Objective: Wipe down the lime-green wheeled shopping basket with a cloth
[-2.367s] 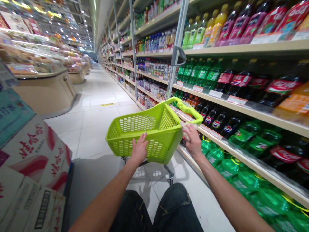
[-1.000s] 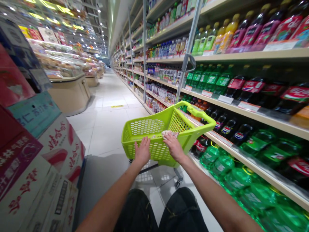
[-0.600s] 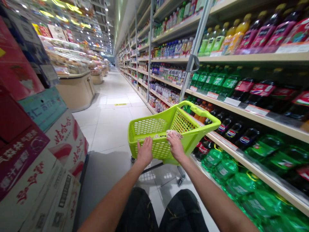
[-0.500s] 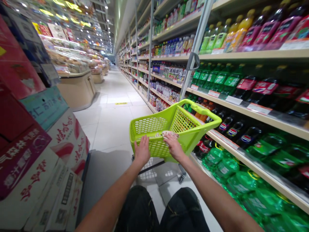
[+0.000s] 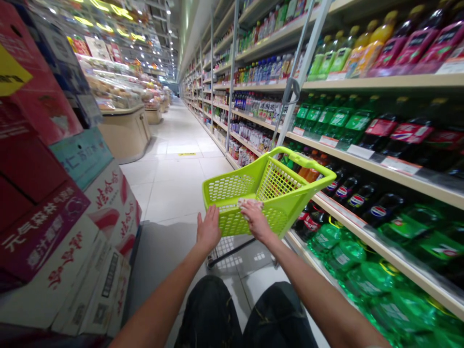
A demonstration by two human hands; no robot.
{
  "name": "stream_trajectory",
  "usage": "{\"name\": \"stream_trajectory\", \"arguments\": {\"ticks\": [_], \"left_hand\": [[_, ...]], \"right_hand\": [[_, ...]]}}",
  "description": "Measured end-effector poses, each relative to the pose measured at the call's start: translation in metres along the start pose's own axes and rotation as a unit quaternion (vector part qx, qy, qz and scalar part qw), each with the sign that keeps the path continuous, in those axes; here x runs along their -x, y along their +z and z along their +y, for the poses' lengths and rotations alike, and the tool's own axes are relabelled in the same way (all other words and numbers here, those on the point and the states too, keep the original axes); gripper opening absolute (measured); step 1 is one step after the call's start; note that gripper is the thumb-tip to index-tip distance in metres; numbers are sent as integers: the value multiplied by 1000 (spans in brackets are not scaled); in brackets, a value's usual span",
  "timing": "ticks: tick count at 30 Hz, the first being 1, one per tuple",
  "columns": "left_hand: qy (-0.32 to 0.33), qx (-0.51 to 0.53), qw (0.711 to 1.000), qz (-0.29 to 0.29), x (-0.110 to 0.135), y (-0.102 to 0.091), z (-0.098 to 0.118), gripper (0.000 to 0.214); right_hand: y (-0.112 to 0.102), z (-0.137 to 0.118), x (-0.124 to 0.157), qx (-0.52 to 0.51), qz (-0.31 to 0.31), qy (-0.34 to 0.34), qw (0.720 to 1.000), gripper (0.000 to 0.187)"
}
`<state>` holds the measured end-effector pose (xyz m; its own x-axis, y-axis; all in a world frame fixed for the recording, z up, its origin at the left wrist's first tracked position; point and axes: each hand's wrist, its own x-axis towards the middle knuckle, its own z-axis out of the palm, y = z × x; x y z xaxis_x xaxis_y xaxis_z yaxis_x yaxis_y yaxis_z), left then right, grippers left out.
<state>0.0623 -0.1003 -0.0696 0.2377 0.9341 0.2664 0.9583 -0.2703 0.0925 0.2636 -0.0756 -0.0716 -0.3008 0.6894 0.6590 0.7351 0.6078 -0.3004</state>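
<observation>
A lime-green shopping cart (image 5: 286, 218) with a perforated plastic basket stands side-on in front of my knees, its handle end towards the shelves at the right. My left hand (image 5: 209, 228) lies against the near left corner of the basket, fingers extended and nothing held. In my right hand (image 5: 258, 220) is a crumpled whitish cloth (image 5: 250, 203) with pinkish marks, pressed on the near top rim. My fingers partly cover the cloth. The basket floor that shows through the opening is bare green plastic.
Shelves (image 5: 362, 155) of bottled drinks run along the right, with large green bottles (image 5: 366, 275) at the bottom. Stacked drink cartons (image 5: 90, 285) rise close on the left. A tiled aisle (image 5: 174, 179) leads ahead past a beige display counter (image 5: 125, 133).
My right hand and the cloth have slid a little left along the near rim. My left hand stays at the corner. The whole view has shifted slightly.
</observation>
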Motion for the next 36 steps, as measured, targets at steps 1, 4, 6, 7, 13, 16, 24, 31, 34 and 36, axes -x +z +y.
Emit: {"name": "stream_trajectory", "arguments": {"ticks": [1,4,6,7,13,16,24,31,34,36], "left_hand": [[-11,0,1000,-6,1,1,-5,64],[-10,7,1000,-24,4,3,-13,65],[-10,13,1000,-23,6,4,-10,65],[-10,15,1000,-20,8,4,-8,64],[17,16,1000,-2,11,0,-1,56],[21,21,1000,-4,5,-7,-5,51],[57,28,996,-61,0,-4,-7,55],[88,39,994,-51,13,-1,16,61],[124,46,990,-41,14,2,15,65],[110,41,992,-40,13,4,11,66]], "right_hand": [[-9,8,-2,11,28,22,999,42],[-24,26,-6,50,124,119,984,43],[-16,19,-5,42,105,120,986,44],[-7,10,-4,28,74,98,992,44],[18,-37,2,-54,-57,-71,994,46],[-9,-12,3,-3,50,18,999,47],[-18,44,12,42,87,108,990,43],[-21,33,19,16,91,120,989,41],[1,-8,43,-22,113,78,990,47],[25,-36,65,-40,133,60,988,49]]}}
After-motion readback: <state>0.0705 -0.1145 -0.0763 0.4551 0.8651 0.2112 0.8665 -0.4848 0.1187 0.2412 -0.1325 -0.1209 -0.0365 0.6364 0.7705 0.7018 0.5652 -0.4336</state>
